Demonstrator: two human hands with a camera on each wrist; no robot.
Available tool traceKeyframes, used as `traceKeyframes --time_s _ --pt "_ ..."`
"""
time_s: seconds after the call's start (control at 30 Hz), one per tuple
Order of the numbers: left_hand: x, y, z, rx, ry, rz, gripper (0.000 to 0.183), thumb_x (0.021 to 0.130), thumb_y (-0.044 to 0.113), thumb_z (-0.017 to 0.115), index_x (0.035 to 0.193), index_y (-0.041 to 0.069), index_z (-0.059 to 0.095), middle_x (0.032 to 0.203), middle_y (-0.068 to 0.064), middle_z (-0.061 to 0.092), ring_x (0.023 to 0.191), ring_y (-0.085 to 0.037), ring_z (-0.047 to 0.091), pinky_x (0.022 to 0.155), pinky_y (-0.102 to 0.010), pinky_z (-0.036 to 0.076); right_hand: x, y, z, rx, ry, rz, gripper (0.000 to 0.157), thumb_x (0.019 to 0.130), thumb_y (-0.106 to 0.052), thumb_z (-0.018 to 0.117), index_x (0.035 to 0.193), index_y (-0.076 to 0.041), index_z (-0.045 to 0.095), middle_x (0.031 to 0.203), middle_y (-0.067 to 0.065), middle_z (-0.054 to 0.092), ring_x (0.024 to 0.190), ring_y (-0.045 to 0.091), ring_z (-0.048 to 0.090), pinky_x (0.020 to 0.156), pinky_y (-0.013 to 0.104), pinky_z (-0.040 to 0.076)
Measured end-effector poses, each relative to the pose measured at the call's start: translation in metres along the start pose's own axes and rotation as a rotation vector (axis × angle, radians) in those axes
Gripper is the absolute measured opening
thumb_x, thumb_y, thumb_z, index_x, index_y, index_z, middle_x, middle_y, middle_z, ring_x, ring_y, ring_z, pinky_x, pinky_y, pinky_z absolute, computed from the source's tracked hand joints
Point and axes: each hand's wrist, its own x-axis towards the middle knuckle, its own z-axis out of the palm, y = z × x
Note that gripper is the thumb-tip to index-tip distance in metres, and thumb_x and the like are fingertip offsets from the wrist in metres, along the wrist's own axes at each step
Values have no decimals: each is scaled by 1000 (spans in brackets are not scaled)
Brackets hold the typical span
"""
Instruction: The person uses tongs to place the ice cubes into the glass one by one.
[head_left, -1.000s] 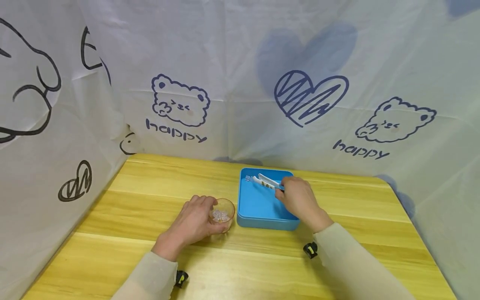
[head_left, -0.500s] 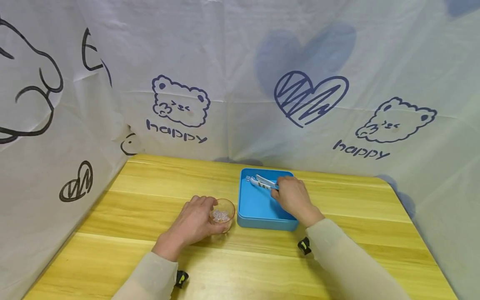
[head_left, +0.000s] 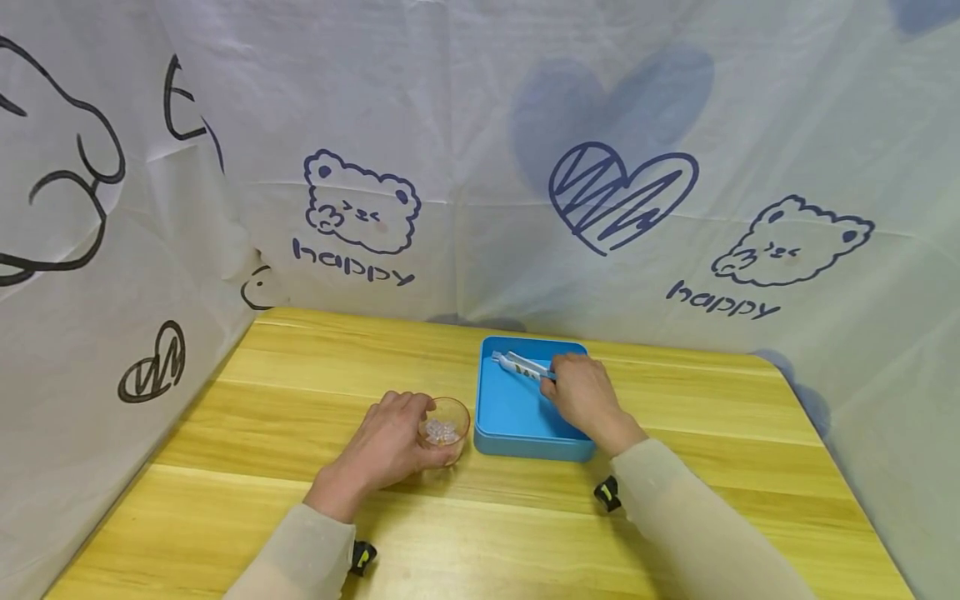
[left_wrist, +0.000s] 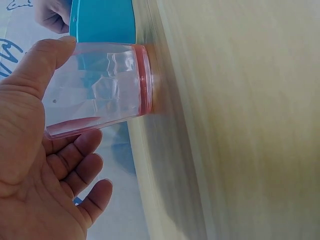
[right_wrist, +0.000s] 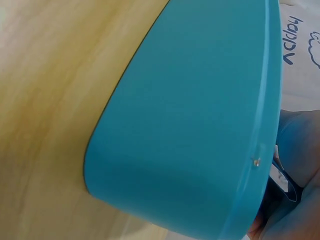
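In the head view my left hand [head_left: 382, 442] grips a clear cup [head_left: 454, 456] with an orange-pink rim, thumb in front and fingers behind. Several small clear pieces [head_left: 441, 431] lie in it. The left wrist view shows the cup [left_wrist: 102, 82] standing on the table between thumb and index finger. My right hand [head_left: 588, 396] holds white tongs [head_left: 523, 366] with a blue handle end, reaching inside a shallow blue box [head_left: 534, 447]. The tong tips are right at a small clear piece [head_left: 496, 356] near the far left corner. From the right wrist the box wall [right_wrist: 180, 120] hides most of that hand.
The box stands close to the right of the cup on a yellow wood-grain table [head_left: 480, 533]. A white printed cloth [head_left: 480, 208] hangs behind the table's back edge and along its sides.
My right hand has moved slightly left with the tongs, and the tong arms have drawn closer together near the clear piece. The left hand and cup have stayed in place.
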Motion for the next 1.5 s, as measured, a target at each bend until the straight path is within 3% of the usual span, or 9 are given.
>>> traceKeyframes --time_s 0.33,1.0,1.5 --pt "0 1 1 -5 2 -11 74 81 59 85 129 7 66 105 0 67 100 -21 52 90 -42 46 -16 4 -4 12 0 28 29 99 -18 67 74 -10 55 69 5 46 65 23 45 64 36 35" --pt "-1 -1 1 -19 -4 -1 74 81 57 87 132 8 65 109 -1 68 103 -21 54 92 -44 47 -40 3 -10 1 77 -23 28 97 -17 70 74 -10 55 68 3 45 65 22 43 64 37 36" --pt "0 -1 0 -11 12 15 74 79 56 88 129 7 66 107 -1 68 106 -23 55 93 -46 48 -55 -18 -29 97 153 -53 18 95 -14 72 81 -7 63 71 1 52 66 18 45 67 39 41"
